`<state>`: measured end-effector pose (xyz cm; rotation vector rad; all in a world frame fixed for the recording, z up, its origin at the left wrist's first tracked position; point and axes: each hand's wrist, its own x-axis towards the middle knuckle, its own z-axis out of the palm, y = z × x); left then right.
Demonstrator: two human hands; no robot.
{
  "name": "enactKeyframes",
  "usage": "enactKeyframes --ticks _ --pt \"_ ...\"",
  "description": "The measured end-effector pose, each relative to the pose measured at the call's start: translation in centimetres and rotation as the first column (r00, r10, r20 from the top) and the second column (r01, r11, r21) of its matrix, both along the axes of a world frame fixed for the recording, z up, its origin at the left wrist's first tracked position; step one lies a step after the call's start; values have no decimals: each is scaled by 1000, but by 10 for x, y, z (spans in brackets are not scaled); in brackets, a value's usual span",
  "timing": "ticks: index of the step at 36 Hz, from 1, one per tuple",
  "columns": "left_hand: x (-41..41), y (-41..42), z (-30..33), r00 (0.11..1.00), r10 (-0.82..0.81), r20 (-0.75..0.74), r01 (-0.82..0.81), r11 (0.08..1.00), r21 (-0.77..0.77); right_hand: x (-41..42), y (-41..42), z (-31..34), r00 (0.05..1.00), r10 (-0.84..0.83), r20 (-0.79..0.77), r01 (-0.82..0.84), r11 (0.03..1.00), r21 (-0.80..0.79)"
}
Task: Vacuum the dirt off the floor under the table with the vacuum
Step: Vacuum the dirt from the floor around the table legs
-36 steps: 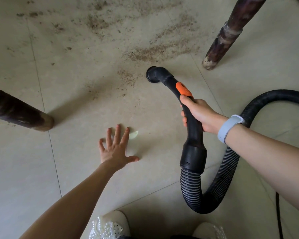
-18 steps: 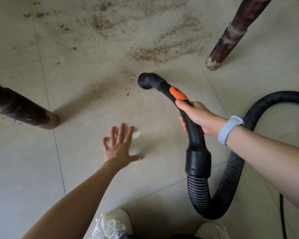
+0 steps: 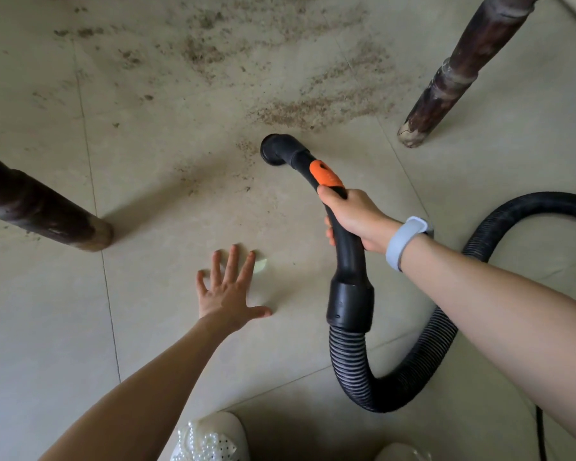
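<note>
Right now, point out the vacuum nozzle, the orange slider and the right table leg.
vacuum nozzle [image 3: 273, 150]: head view, on its open black mouth.
orange slider [image 3: 325, 174]: head view, on its top face.
right table leg [image 3: 446, 84]: head view, on its dark lower shaft.

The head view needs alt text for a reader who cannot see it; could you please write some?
A right hand grips a black vacuum hose whose nozzle sits at the edge of dirt scattered on a tiled floor. The left hand rests flat with fingers spread. Two table legs stand nearby.
</note>
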<state>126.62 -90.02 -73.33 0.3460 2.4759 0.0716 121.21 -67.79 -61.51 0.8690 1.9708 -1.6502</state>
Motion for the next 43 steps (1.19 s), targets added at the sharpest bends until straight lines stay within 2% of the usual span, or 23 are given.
enactKeyframes --ticks 6,14,23,31,38,43 --pt "0 0 1 1000 -7 -13 7 1000 -2 9 0 -3 998 60 35 -60 998 -10" --pt "1 0 3 1000 -8 -10 8 1000 6 -25 -12 3 1000 -3 9 3 999 -36" --pt "-1 -6 3 1000 -21 -7 21 999 32 -7 -8 0 996 56 64 -54 998 -35" --pt "-1 -7 1 999 -31 -19 31 999 31 -43 -29 1 999 27 33 -25 998 -52" --pt "0 -8 -1 1000 -22 -21 23 999 39 -13 -19 1 991 105 81 -102 994 -37" --pt "-1 -9 -1 999 -33 -23 34 999 36 1 4 10 993 80 87 -78 997 -20"
